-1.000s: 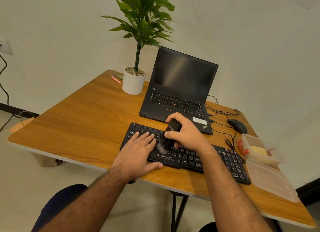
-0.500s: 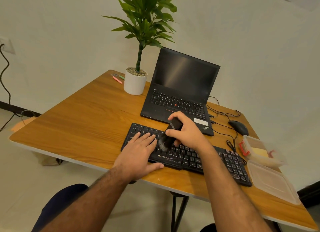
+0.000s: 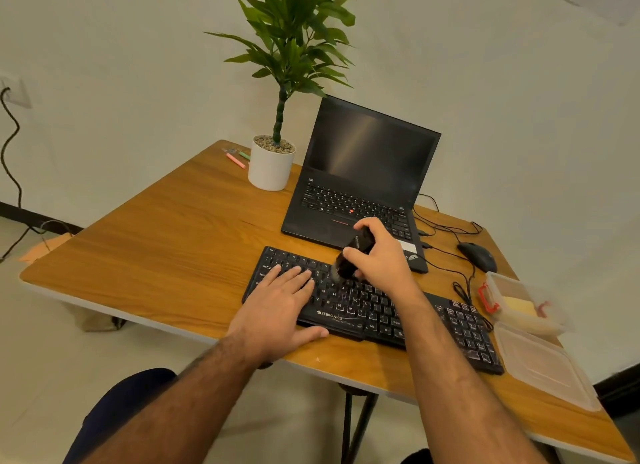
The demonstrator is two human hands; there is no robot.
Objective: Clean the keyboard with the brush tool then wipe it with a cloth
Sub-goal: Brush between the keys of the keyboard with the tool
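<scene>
A black keyboard [image 3: 377, 311] lies near the front edge of the wooden table [image 3: 166, 256]. My left hand [image 3: 280, 311] rests flat on the keyboard's left part, fingers straight, thumb at the front edge. My right hand [image 3: 384, 259] grips a black brush tool [image 3: 349, 259], tilted with its bristles down on the keys near the keyboard's middle upper rows. A yellow cloth [image 3: 519, 308] lies inside a clear plastic box [image 3: 526, 301] at the right.
An open black laptop [image 3: 360, 179] stands behind the keyboard, a potted plant [image 3: 273, 162] to its left. A mouse [image 3: 478, 256] and cables lie at the right. The box's clear lid [image 3: 543, 366] lies near the right front edge. Pens [image 3: 237, 159] lie at the back.
My right hand has drawn the brush a little away from me, from the lower key rows toward the upper rows. My left hand has stayed flat on the keyboard.
</scene>
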